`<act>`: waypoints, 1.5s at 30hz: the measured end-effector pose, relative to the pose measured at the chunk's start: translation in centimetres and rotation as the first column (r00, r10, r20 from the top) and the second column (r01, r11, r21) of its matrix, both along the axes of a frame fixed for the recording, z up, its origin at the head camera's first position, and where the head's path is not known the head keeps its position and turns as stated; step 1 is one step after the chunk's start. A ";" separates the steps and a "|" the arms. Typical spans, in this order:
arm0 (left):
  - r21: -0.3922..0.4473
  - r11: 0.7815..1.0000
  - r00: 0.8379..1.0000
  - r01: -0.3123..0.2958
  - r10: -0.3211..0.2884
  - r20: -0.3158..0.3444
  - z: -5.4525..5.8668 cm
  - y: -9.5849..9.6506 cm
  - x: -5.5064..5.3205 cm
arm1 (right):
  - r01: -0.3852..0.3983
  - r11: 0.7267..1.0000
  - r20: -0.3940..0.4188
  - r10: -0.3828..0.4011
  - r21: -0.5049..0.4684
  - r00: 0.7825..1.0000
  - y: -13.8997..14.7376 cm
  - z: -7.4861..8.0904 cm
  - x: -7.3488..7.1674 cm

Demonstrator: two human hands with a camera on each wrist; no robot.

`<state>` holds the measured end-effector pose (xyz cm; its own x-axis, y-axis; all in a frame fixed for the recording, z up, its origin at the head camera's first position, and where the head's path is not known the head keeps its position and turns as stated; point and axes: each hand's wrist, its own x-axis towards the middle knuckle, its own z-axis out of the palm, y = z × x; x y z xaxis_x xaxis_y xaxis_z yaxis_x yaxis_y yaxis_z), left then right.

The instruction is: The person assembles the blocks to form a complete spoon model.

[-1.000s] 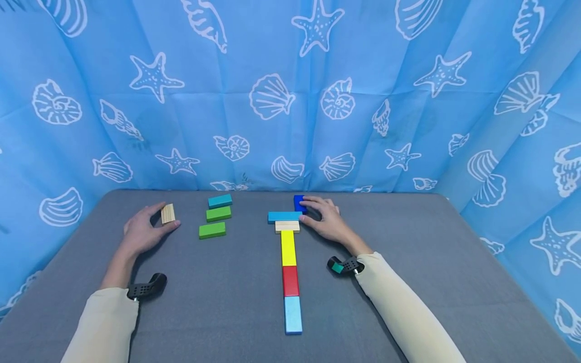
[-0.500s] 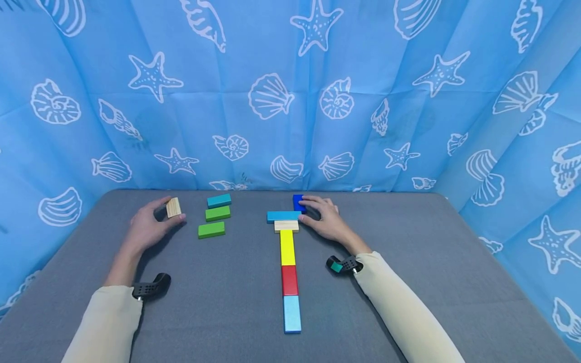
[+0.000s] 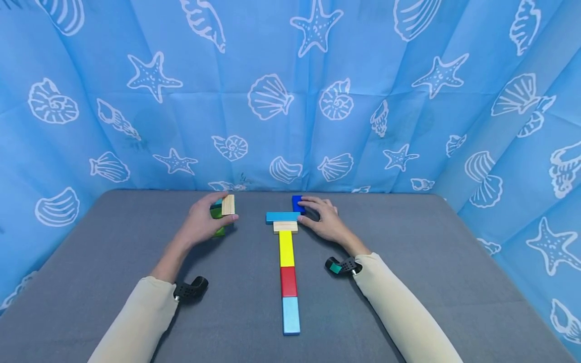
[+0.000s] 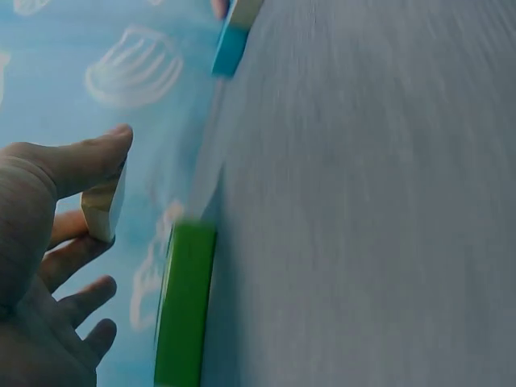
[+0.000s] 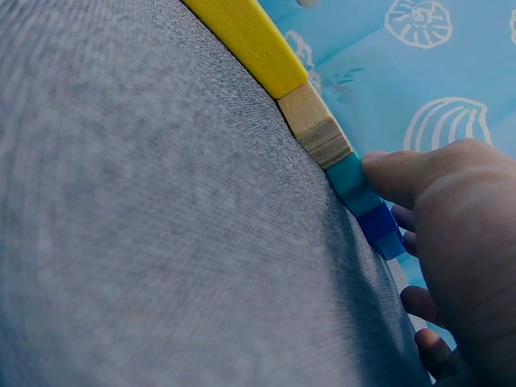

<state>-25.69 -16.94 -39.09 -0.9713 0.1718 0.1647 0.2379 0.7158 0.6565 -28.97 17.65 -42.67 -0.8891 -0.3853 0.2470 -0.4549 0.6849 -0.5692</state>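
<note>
My left hand pinches a plain wooden block between thumb and fingers; in the left wrist view this block is held off the table. Partly covered by that hand are green blocks and a teal block. My right hand rests at a dark blue block, its thumb at the right end of a blue crosswise block. Below that block, a wooden block, a yellow block, a red block and a light blue block form a line.
A grey cloth covers the table. Behind it hangs a blue curtain printed with white shells and starfish. Black wrist mounts sit at both cuffs.
My left hand has carried the wooden block rightward from the far left, over the green and teal blocks. The right hand and the line of blocks stay as they were.
</note>
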 end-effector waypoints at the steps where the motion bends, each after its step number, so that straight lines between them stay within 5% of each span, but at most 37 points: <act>1: 0.005 1.000 1.000 0.004 -0.004 0.007 0.0 0.7 -0.1 | -0.003 1.000 0.000 0.003 -0.001 1.000 0.0 0.0 0.0; 11: 0.031 0.999 0.994 0.007 -0.010 0.106 -0.1 6.2 -2.7 | -0.002 1.000 -0.001 0.002 0.006 1.000 -0.1 0.0 0.1; 21: 0.051 0.999 0.987 0.015 -0.023 0.160 -1.1 8.0 -4.8 | 0.008 1.000 0.016 -0.008 0.012 1.000 -0.2 0.1 0.1; 30: -0.063 0.998 0.985 0.019 -0.008 0.175 -1.4 8.5 -5.1 | 0.009 1.000 0.025 -0.010 0.017 1.000 -0.2 0.1 0.2; 45: -0.083 0.995 0.982 0.051 -0.035 0.183 -1.3 8.4 -5.0 | 0.019 1.000 0.021 -0.019 0.016 1.000 -0.1 0.1 0.1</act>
<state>-30.65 -8.51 -40.42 -0.9749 0.2203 -0.0311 0.1526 0.7639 0.6270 -28.87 17.53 -42.58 -0.9011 -0.3723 0.2221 -0.4300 0.7023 -0.5674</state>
